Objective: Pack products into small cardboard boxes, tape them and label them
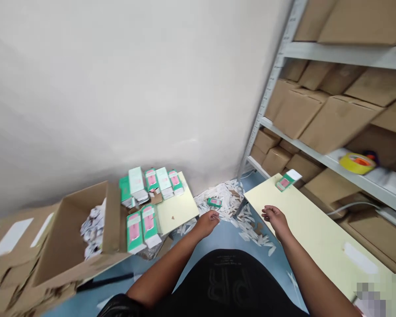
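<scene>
My left hand (208,223) hovers over the gap between two tables, its fingers curled together with nothing visible in them. Just beyond it, a green box with a pink panel (214,202) lies on a heap of white paper strips (222,192) on the floor. My right hand (274,219) is held over the left edge of the right table (303,224), fingers loosely bent and apart, holding nothing. Farther back on that table sits a green and pink box (285,180) with its white flap raised.
On the left table (176,215) stand several green and pink boxes (148,222). Beside them is an open carton (66,237) with crumpled printed paper (94,229) inside. Shelving (317,48) full of brown cartons rises at right, with yellow tape (356,163) on one shelf.
</scene>
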{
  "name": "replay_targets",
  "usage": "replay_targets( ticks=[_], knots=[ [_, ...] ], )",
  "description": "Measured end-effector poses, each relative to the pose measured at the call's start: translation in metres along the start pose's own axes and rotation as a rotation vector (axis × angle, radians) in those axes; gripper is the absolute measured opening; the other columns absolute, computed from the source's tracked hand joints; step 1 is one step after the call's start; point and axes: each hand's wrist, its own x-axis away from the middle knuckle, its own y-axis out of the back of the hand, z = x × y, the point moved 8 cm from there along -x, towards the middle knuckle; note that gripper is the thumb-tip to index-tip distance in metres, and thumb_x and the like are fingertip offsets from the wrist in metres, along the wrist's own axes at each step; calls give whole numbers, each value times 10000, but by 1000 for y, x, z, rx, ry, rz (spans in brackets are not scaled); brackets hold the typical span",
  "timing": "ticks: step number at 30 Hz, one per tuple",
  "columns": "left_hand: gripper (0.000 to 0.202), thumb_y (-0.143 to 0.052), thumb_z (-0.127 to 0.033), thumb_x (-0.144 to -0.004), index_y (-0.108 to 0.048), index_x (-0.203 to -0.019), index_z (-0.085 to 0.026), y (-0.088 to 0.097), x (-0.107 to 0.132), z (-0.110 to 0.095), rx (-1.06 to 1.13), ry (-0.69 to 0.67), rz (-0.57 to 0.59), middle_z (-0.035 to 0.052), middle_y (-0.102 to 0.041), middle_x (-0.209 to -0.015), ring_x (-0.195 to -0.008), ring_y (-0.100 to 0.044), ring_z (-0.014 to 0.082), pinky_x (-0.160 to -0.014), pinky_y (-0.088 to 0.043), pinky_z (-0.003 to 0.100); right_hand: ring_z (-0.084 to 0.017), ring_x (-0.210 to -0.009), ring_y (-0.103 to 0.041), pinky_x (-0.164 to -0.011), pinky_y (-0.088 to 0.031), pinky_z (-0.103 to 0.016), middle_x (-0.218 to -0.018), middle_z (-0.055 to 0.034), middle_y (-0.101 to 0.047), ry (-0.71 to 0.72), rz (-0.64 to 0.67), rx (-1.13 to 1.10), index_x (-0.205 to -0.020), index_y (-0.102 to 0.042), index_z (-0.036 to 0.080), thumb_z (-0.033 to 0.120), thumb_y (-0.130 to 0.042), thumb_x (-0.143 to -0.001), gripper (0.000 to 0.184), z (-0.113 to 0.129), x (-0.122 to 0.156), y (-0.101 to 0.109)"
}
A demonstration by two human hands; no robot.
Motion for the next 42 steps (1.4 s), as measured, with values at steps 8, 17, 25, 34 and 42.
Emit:
replay_targets(
  ticks=[8,17,25,34,42],
  knots=[
    [354,-634,-429,-787,-671,-1030,-175,-70,-57,-31,-20,-37,179,83,-737,-991,-949,-684,243,-862,-507,336,-264,-917,-681,-852,-514,-369,-926,-82,-757,293,-720,402,-950,-711,197,456,-590,-780,332,122,-48,243],
    [327,-585,-422,-810,-667,-1015,-182,-169,-110,-72,-96,-40,254,63,-722,-941,-897,-673,235,-806,-498,324,-339,-1009,-669,-849,-525,-427,-1061,-238,-704,35,-883,698,-1129,-648,75,424,-703,-832,461,247,-184,395],
    [304,-561,-436,-827,-661,-970,-187,-196,-131,-84,-194,-15,282,53,-723,-917,-900,-672,241,-817,-491,332,-224,-872,-675,-717,-521,-333,-949,-181,-710,-285,-536,761,-952,-686,39,395,-801,-786,409,232,-280,405],
    [233,-567,-377,-837,-669,-958,-205,-208,-199,-114,-298,-111,490,59,-744,-961,-940,-686,237,-845,-495,321,-268,-889,-695,-725,-526,-319,-936,-156,-729,-127,-694,795,-1047,-708,108,427,-778,-780,422,255,-208,392],
    [251,-564,-399,-847,-670,-983,-216,-230,-250,-126,-399,-230,758,60,-757,-1024,-1016,-696,238,-908,-499,314,-232,-781,-685,-635,-447,-276,-854,-98,-736,-269,-721,736,-1059,-683,177,501,-618,-879,376,118,-32,345]
  ],
)
